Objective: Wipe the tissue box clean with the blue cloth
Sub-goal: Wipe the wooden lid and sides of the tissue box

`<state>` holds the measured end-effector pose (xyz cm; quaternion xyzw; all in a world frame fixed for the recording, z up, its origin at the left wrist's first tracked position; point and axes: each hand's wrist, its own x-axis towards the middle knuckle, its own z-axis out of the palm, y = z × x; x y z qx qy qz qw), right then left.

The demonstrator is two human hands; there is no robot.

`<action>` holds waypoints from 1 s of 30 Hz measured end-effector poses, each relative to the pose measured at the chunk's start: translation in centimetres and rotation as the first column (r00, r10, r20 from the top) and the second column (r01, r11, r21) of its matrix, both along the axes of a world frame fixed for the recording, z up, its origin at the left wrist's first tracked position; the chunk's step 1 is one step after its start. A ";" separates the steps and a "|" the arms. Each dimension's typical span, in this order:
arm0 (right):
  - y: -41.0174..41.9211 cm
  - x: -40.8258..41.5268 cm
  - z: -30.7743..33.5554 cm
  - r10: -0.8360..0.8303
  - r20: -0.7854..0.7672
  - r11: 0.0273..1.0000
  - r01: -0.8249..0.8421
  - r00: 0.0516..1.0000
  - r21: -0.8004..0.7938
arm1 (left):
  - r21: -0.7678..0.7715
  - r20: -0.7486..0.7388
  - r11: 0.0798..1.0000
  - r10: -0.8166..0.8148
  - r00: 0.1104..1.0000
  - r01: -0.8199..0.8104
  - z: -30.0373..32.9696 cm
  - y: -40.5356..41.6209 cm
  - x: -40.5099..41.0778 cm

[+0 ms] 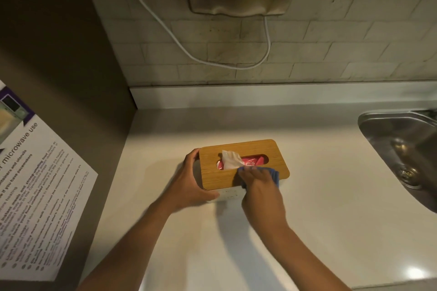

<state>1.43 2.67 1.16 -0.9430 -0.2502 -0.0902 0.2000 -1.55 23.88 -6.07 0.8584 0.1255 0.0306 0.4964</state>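
Right hand (259, 182) is blurred, its fingers curled down on the blue cloth (274, 176), which it mostly hides, pressing it onto the tissue box (236, 172) lid's near edge. Left hand (189, 179), at the box's 9 o'clock end, clasps it with thumb and fingers. Box sits mid-surface (331, 220); sink (402, 149) at 3 o'clock is cut off.

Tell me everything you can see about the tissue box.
The tissue box has a white body and a flat wood-look lid with rounded corners. A white tissue sticks up through its oval slot, over a pink pack. It stands on the countertop. The left hand grips its left end; the right hand presses a blue cloth onto the lid.
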 end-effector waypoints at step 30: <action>-7.5 2.0 0.0 -0.018 -0.040 0.892 0.034 0.999 0.450 | -0.162 -0.061 0.987 -0.009 0.998 0.000 3.3 -2.0 -1.5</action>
